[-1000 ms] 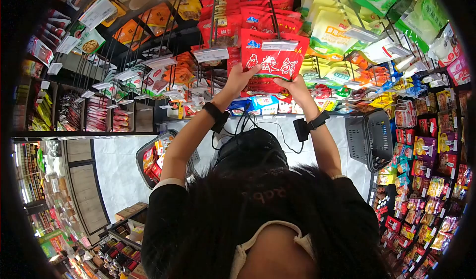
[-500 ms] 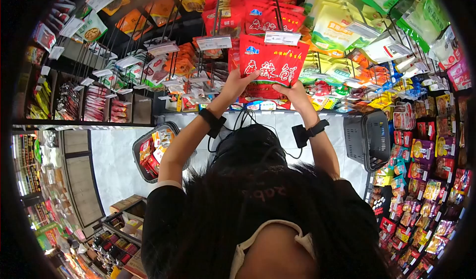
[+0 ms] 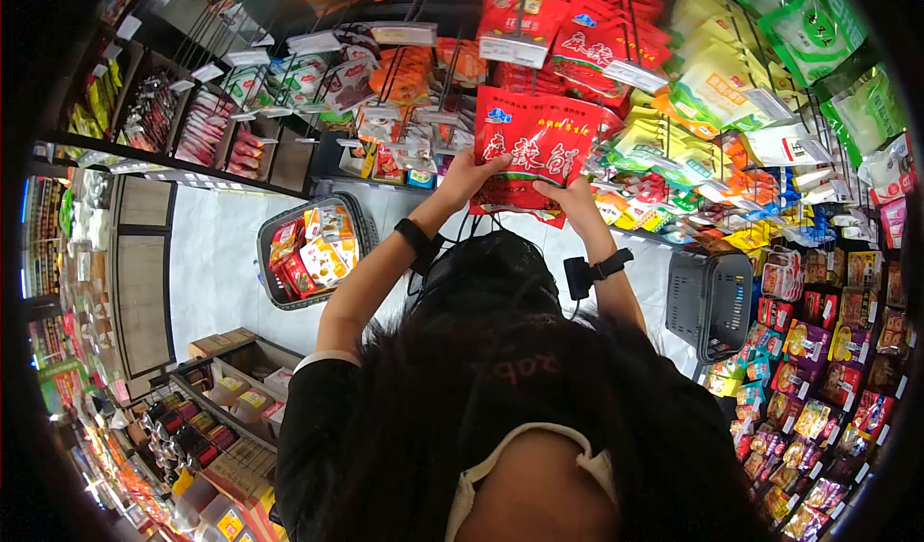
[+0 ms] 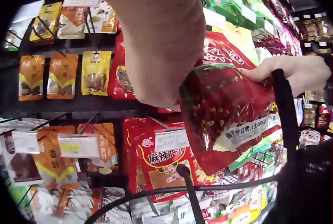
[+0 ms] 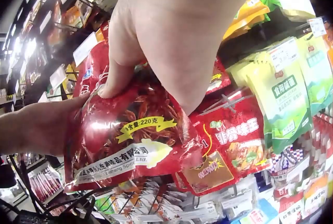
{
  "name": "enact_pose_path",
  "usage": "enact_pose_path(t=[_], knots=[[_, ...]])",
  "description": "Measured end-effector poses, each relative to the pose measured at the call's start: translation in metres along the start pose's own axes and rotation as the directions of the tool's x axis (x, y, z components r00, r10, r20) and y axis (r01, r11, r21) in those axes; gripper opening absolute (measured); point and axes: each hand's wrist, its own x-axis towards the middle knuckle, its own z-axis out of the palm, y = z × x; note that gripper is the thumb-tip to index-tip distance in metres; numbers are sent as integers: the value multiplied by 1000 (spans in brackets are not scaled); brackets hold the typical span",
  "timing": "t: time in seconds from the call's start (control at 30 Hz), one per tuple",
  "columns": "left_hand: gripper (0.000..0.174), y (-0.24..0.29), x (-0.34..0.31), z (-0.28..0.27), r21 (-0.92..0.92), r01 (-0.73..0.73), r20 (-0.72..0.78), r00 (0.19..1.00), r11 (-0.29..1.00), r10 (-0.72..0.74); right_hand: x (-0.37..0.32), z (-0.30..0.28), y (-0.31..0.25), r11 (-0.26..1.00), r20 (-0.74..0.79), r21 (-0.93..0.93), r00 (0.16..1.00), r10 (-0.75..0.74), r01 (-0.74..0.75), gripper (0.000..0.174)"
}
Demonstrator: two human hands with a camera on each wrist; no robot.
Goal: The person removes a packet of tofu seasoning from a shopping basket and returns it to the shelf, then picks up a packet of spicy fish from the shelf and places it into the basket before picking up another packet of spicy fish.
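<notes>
Both hands hold a red spice packet [image 3: 534, 142] with large white characters in front of the hanging rack. My left hand [image 3: 468, 178] grips its left edge, thumb over the front. On the right lower edge, my right hand [image 3: 572, 198] pinches it, with the thumb on the front face. Its clear lower window [image 5: 140, 109] shows dried red spice pieces, with a yellow "220克" ribbon below. More red packets [image 3: 589, 51] of similar look hang on hooks just beyond, behind a price tag [image 3: 635, 76].
A grey basket [image 3: 366, 224] holding several packets stands on the floor at the left. A dark grey basket [image 3: 710, 301] is at the right. Yellow-green bags [image 3: 717, 90] hang to the right of the red packets. Black cables [image 4: 182, 188] run near the left wrist.
The red packet has come away from behind the price tag, toward the person, with both hands holding it. The head view has turned, so the rack appears shifted right.
</notes>
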Motion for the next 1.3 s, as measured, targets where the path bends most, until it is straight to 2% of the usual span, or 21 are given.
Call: enact_pose_path(t=[0.1, 0.2, 0.3, 0.4, 0.53, 0.67, 0.8, 0.9, 1.0, 1.1, 1.3], knots=[[24, -15, -12, -30, 122, 65, -75, 996, 990, -56, -7, 25, 8, 996, 15, -52, 997, 77, -76, 34], [25, -13, -39, -52, 96, 95, -69, 994, 991, -89, -20, 57, 11, 995, 38, -7, 994, 98, -97, 37], [27, -24, -65, -81, 118, -22, -57, 998, 993, 29, -41, 96, 21, 990, 29, 60, 992, 126, -127, 38], [28, -21, -104, -111, 162, 87, -11, 996, 983, -87, -66, 138, 29, 981, 17, 112, 988, 157, -158, 37], [32, -16, -156, -149, 267, 127, 29, 990, 955, -139, -97, 190, 38, 968, 50, 140, 978, 203, -208, 37], [30, -26, -190, -168, 182, 62, 6, 998, 981, -64, -121, 229, 47, 959, 21, 169, 974, 226, -227, 37], [30, -25, -214, -179, 194, 163, 16, 986, 967, -169, -136, 242, 62, 958, 59, 154, 970, 235, -242, 36], [30, -40, -224, -180, 127, 138, 15, 990, 982, -142, -148, 247, 68, 946, 52, 193, 966, 253, -258, 37], [30, -52, -236, -175, 140, 130, -29, 991, 982, -128, -158, 244, 87, 951, 43, 156, 964, 264, -267, 37], [31, -67, -248, -166, 72, 192, -17, 981, 979, -191, -175, 234, 93, 945, 79, 167, 959, 272, -282, 38], [34, -74, -284, -123, 153, 265, 10, 963, 952, -269, -229, 217, 90, 916, 85, 237, 947, 311, -322, 39]])
